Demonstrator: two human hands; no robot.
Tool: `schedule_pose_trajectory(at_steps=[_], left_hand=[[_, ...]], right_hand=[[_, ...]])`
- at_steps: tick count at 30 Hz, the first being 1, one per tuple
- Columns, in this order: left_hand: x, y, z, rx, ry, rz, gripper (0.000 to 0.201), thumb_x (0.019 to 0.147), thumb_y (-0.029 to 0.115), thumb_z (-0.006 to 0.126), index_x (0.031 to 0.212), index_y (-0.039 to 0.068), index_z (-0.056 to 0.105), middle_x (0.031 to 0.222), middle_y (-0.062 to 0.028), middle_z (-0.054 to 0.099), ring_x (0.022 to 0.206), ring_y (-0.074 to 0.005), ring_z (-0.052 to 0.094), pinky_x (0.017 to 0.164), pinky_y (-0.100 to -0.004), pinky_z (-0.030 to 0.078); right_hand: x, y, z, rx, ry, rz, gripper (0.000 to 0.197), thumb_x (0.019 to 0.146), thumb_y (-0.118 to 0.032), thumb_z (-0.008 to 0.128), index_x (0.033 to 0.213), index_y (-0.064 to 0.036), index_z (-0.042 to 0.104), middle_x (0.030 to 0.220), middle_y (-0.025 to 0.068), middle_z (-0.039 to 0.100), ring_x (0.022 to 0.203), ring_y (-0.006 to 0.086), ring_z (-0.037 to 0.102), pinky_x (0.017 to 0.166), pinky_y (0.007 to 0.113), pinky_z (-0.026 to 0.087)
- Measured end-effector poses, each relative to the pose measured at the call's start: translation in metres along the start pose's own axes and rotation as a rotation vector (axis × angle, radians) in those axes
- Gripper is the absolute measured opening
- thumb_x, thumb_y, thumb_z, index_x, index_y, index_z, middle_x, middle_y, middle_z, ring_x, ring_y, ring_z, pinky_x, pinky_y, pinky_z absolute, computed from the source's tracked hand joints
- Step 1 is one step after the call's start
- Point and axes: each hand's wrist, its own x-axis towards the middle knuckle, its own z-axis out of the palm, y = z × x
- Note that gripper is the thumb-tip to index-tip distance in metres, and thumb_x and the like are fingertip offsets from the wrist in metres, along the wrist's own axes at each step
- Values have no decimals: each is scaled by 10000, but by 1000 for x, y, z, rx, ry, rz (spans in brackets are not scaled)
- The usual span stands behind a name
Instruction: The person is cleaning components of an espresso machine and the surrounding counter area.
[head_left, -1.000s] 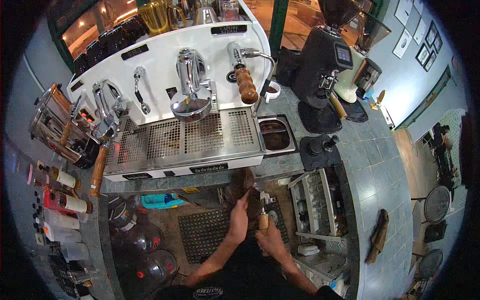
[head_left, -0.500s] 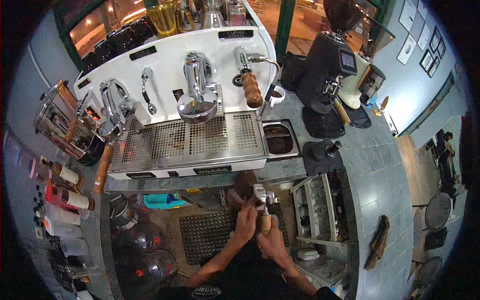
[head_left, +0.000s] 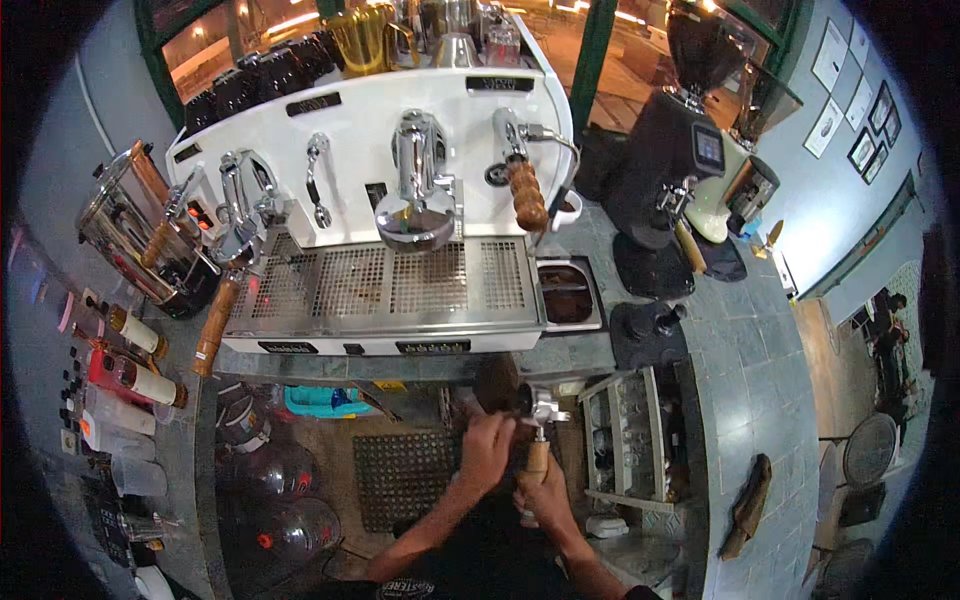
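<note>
My right hand point(head_left: 545, 500) is closed around the light wooden handle of a portafilter point(head_left: 538, 458). Its metal head point(head_left: 545, 405) points away from me, below the counter's front edge. Close to the left side of that head is my left hand point(head_left: 487, 452), slightly blurred, with its fingers curled together. Whatever these fingers hold is too blurred to make out. A dark brown, cloth-like shape point(head_left: 497, 383) shows just beyond them. In front stands a white espresso machine point(head_left: 350, 215) with a bare group head point(head_left: 415, 215); another wooden-handled portafilter point(head_left: 215, 325) sits at its left side.
Right of the drip tray point(head_left: 390, 285) are a metal bin with brown grounds point(head_left: 568, 295), a tamper on a black mat point(head_left: 650, 335) and a black grinder point(head_left: 660, 170). A brown cloth point(head_left: 748, 505) lies on the right counter. Bottles point(head_left: 150, 385) line the left counter.
The head view has shifted, so the machine sits lower and further right. My left hand has drawn slightly left of the portafilter, whose head and handle now show more plainly.
</note>
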Motion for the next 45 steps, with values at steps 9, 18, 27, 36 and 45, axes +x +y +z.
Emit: schedule_pose_trajectory(at_steps=[9,18,27,36,45], left_hand=[[-36,-113,-46,-1287,167,-817,674,1005,540,328,1459,42,324,1484,-140,373,1363,-315,355,1133,-444,274],[-22,-17,-60,-748,-86,-953,595,989,452,487,1337,-29,448,1344,-153,514,1227,-272,508,1028,-405,411],[-34,10,-19,-621,-218,-683,556,996,479,462,1156,-41,574,1146,-83,592,1069,-204,538,976,-390,424],[-19,-8,-5,-1397,-50,-568,413,1031,372,423,1277,53,514,1252,-83,566,1170,-207,518,1043,-397,373],[-10,-15,-9,-237,-75,-202,338,1006,300,492,1146,10,594,1044,-119,647,949,-212,597,890,-337,452]], right_hand=[[-10,4,-19,673,-238,200,222,890,-48,572,1050,-86,424,672,8,419,427,92,390,391,252,355],[-7,1,-14,622,-314,144,243,881,-53,589,1053,-81,419,671,19,437,440,100,430,392,265,368],[1,14,10,-342,-26,-290,326,848,-22,578,1132,-27,418,762,88,553,540,186,556,480,324,447],[-1,-16,19,-524,75,-131,395,859,-64,598,1185,26,394,801,166,597,623,217,622,529,355,490],[2,-14,11,-421,-38,-88,418,864,-87,621,1208,25,411,830,111,604,617,179,601,528,328,487]])
